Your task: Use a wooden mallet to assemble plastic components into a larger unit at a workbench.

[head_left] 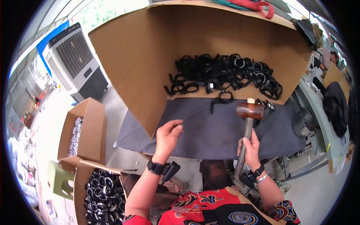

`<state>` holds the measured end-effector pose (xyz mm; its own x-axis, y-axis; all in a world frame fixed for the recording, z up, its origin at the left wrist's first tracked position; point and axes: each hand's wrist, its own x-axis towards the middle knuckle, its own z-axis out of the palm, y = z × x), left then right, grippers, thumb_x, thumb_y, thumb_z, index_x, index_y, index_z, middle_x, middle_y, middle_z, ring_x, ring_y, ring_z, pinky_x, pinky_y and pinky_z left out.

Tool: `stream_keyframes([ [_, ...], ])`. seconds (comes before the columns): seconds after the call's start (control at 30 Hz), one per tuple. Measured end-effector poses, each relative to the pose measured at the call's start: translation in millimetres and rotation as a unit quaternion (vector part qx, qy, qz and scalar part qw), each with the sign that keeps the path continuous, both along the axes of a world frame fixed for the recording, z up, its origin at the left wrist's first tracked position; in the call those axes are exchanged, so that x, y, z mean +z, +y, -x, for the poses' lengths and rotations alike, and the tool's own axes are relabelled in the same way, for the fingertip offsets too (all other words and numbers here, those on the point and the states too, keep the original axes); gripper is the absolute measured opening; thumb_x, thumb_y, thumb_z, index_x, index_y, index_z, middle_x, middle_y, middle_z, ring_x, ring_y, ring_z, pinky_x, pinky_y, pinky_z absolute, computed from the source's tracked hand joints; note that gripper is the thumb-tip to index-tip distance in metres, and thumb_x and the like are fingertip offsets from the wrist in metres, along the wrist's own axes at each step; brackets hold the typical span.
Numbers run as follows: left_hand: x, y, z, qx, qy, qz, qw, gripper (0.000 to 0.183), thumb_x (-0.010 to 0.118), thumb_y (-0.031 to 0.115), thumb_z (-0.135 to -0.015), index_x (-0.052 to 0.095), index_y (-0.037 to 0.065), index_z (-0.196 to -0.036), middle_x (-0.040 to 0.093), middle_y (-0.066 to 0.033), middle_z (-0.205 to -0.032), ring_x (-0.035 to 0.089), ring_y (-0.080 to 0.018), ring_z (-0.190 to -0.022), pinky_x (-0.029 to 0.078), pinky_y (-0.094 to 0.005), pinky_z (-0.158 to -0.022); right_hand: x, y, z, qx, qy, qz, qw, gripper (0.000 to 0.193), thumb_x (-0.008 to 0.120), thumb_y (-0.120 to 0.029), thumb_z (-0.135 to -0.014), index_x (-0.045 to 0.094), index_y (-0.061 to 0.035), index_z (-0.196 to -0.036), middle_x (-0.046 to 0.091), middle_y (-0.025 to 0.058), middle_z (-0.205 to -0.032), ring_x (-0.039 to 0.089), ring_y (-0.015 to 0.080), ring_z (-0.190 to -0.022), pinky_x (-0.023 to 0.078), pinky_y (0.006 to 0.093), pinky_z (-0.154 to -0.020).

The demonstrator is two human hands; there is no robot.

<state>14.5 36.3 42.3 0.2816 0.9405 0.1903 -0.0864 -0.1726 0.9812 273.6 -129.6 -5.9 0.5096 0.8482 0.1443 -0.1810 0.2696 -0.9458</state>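
My right hand (250,148) is wrapped round the grey handle of a mallet (250,111), held upright with its reddish-brown head at the top. My left hand (168,135) hovers over the near left part of the grey cloth (202,131). Its thumb and fingers are bent but apart, and nothing shows between them. Beyond both hands, a heap of black ring-shaped parts (221,73), several with straight tails, lies inside a cardboard box on its side (137,71). One black ring with a tail (225,98) lies at the box's front edge. A few rings are partly hidden behind the mallet head.
On the left, an open carton of black rings (103,195) stands below another carton with shiny parts (98,131). A green stool (56,180) and a large air cooler (75,56) are farther out. To the right are a metal pot (303,122) and a grey bench (318,108).
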Motion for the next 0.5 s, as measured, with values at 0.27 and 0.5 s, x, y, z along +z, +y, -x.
stream_keyframes([
  [0.27, -5, 75, -135, -0.052, 0.333, -0.197, 0.921, 0.031, 0.067, 0.027, -0.078, 0.068, -0.002, -0.089, 0.067, -0.0205, -0.087, 0.066, -0.0341, -0.083, 0.052, -0.0373, -0.074, 3, 2, -3, 0.026, -0.012, -0.013, 1.0, 0.068, 0.055, -0.02, -0.091, 0.019, -0.0091, -0.147, 0.053, 0.005, -0.067, 0.052, 0.0116, -0.047, 0.046, 0.0244, -0.043],
  [0.5, -22, 80, -192, -0.013, 0.493, -0.263, 0.829, 0.023, 0.061, 0.022, -0.079, 0.068, 0.003, -0.087, 0.068, -0.0186, -0.083, 0.066, -0.0343, -0.081, 0.053, -0.0429, -0.073, 5, 0, -1, 0.007, -0.03, 0.008, 0.999, 0.063, 0.055, -0.006, -0.088, 0.028, -0.0083, -0.145, 0.054, 0.0015, -0.071, 0.052, 0.0098, -0.053, 0.046, 0.0243, -0.047],
])
